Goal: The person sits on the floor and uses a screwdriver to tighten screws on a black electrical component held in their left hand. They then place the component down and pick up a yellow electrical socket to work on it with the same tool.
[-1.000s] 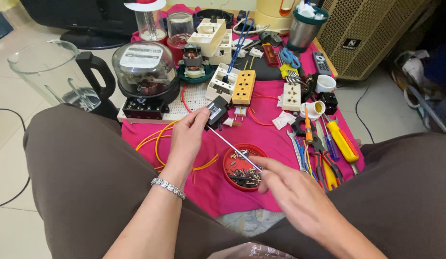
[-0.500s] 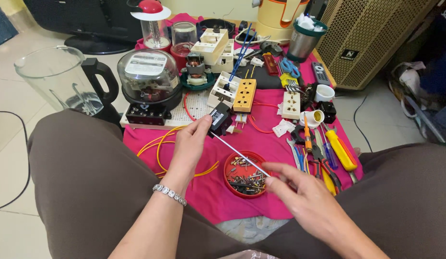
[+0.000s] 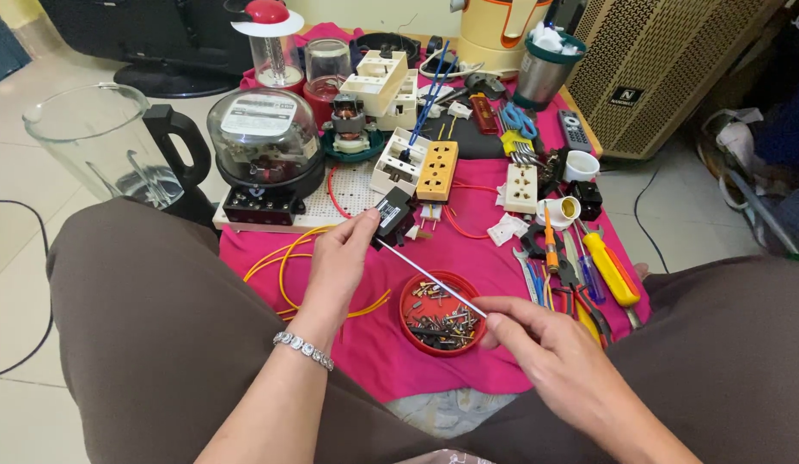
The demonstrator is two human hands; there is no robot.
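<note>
- Above the pink cloth (image 3: 468, 249), left hand (image 3: 339, 266) pinching a small black part (image 3: 393, 215) between thumb and fingertips.
- Right hand (image 3: 545, 352) closing its fingers round a thin metal rod (image 3: 434, 279), holding the tip against that part.
- Just beneath the rod, lying flat: a red lid (image 3: 441, 313) holding screws.
- Beside the left hand, looping: yellow wire (image 3: 288, 266).
- Farther out, standing: an orange socket strip (image 3: 438, 170), a domed meter (image 3: 264, 142), a blender jug (image 3: 116, 150).
</note>
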